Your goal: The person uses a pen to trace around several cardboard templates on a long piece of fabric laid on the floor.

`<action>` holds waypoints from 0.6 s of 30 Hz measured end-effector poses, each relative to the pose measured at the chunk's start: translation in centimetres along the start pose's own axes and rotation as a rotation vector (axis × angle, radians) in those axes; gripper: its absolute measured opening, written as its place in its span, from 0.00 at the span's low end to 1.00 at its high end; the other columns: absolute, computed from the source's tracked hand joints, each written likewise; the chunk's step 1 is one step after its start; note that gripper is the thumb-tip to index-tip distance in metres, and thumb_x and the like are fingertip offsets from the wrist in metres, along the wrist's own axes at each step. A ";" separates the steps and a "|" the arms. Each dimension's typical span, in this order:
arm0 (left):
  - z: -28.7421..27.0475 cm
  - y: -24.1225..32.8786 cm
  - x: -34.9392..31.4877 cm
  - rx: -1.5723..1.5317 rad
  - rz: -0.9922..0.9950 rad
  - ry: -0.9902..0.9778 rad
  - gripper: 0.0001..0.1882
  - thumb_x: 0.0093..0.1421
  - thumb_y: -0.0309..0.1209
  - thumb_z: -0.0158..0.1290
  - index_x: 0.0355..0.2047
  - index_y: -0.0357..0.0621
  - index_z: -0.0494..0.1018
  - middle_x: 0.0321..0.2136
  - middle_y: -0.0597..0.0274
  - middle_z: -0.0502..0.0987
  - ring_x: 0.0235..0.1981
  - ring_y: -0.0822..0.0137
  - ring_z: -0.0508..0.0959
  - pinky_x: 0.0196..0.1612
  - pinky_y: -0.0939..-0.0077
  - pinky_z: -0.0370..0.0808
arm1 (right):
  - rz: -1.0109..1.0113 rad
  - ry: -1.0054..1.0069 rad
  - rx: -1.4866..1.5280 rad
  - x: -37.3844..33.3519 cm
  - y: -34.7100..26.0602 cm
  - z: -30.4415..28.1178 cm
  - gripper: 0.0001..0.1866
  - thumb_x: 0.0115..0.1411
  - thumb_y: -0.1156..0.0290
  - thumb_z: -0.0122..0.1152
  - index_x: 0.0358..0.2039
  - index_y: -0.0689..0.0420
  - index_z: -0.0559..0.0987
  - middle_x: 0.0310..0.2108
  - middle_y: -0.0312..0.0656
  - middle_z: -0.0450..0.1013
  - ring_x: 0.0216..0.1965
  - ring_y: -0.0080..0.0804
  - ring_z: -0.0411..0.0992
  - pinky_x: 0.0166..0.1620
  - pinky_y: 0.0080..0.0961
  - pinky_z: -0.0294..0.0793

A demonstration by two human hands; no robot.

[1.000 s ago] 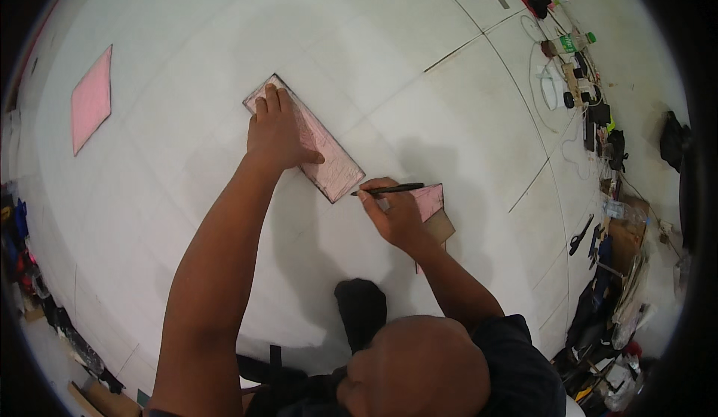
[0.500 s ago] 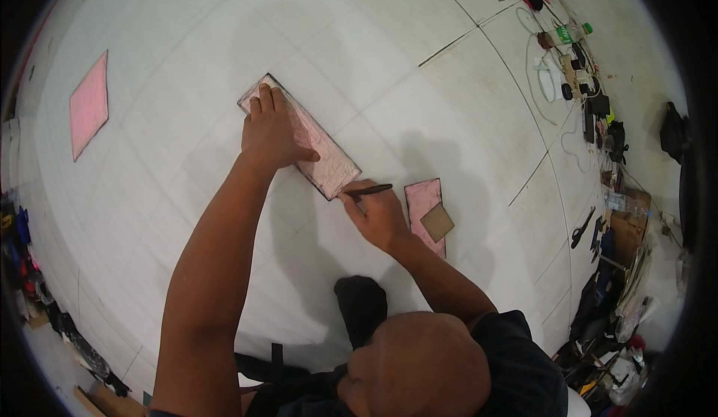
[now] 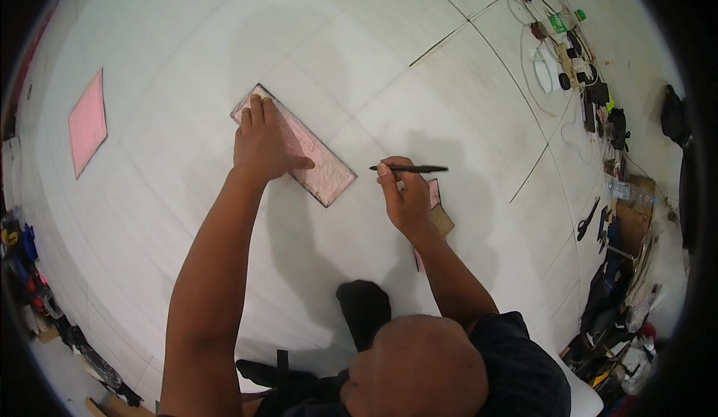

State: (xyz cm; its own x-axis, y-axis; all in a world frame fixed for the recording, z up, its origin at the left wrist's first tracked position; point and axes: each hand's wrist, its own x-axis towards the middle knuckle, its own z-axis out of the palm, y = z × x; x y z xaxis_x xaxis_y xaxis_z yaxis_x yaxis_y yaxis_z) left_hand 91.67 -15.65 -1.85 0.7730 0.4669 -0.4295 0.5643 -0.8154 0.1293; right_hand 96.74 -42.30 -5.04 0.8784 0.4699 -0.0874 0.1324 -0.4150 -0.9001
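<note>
My left hand [image 3: 262,144] lies flat on a long pink rectangular piece [image 3: 330,183] with dark edges and a creased surface, its fingers near the far end and its thumb out to the right. The piece rests slantwise on a white, see-through-looking floor covering [image 3: 329,249]. In my right hand [image 3: 407,198] is a slim black pen [image 3: 422,169], tip pointing left, apart from the pink piece's near right end. Behind my right hand and forearm, a smaller pink piece [image 3: 434,192] and a brown square [image 3: 443,222] are partly hidden.
A pink four-sided piece [image 3: 88,124] lies far left. Along the right edge are a bottle with a green cap [image 3: 559,23], cables, plugs and black scissors [image 3: 588,219]. Mixed clutter [image 3: 621,342] lies lower right, and more things [image 3: 82,350] line the lower left edge.
My right hand has lifted the pen away from the pink piece's near end and moved right, now covering part of the smaller pink piece and brown square. My left hand stays on the long piece.
</note>
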 end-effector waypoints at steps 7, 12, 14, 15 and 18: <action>3.8 -4.4 -3.3 -0.297 0.197 0.306 0.64 0.47 0.58 0.73 0.73 0.34 0.55 0.75 0.36 0.50 0.76 0.36 0.51 0.74 0.43 0.55 | -0.317 -0.216 -0.160 -2.5 1.5 -0.5 0.14 0.64 0.71 0.65 0.50 0.53 0.77 0.50 0.43 0.79 0.50 0.48 0.75 0.56 0.47 0.70; 5.9 -3.8 -3.1 -0.086 0.138 0.352 0.58 0.54 0.62 0.66 0.73 0.36 0.57 0.75 0.38 0.54 0.76 0.33 0.49 0.74 0.31 0.45 | -0.448 -0.266 -0.532 -2.8 0.1 2.6 0.15 0.66 0.63 0.65 0.51 0.52 0.78 0.64 0.42 0.72 0.69 0.50 0.64 0.72 0.61 0.52; 5.9 -2.1 -1.3 -0.079 0.182 0.382 0.57 0.57 0.65 0.63 0.73 0.37 0.58 0.74 0.38 0.55 0.76 0.32 0.50 0.73 0.29 0.45 | -0.368 -0.233 -0.683 -1.6 0.7 2.5 0.17 0.66 0.60 0.66 0.52 0.52 0.79 0.67 0.42 0.70 0.72 0.51 0.60 0.73 0.65 0.46; 5.6 -1.3 -0.4 -0.105 0.201 0.400 0.55 0.57 0.65 0.62 0.72 0.37 0.59 0.74 0.38 0.56 0.75 0.33 0.51 0.73 0.30 0.46 | -0.379 -0.157 -0.665 -1.0 1.3 2.3 0.17 0.64 0.63 0.67 0.52 0.51 0.80 0.65 0.42 0.72 0.71 0.53 0.62 0.72 0.68 0.48; 4.9 0.2 2.2 -0.154 0.227 0.419 0.52 0.59 0.64 0.62 0.71 0.38 0.61 0.73 0.39 0.58 0.75 0.36 0.54 0.74 0.33 0.49 | -0.338 -0.137 -0.672 0.8 2.3 1.4 0.16 0.65 0.65 0.67 0.52 0.51 0.80 0.65 0.42 0.72 0.71 0.54 0.61 0.72 0.69 0.47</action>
State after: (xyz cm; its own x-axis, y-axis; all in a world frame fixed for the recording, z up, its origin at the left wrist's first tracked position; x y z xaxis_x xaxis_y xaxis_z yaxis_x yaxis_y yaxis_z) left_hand 92.05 -16.51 -7.12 0.9135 0.4065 0.0168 0.3799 -0.8671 0.3221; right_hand 97.04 -41.77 -7.75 0.6812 0.7300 0.0551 0.6735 -0.5955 -0.4379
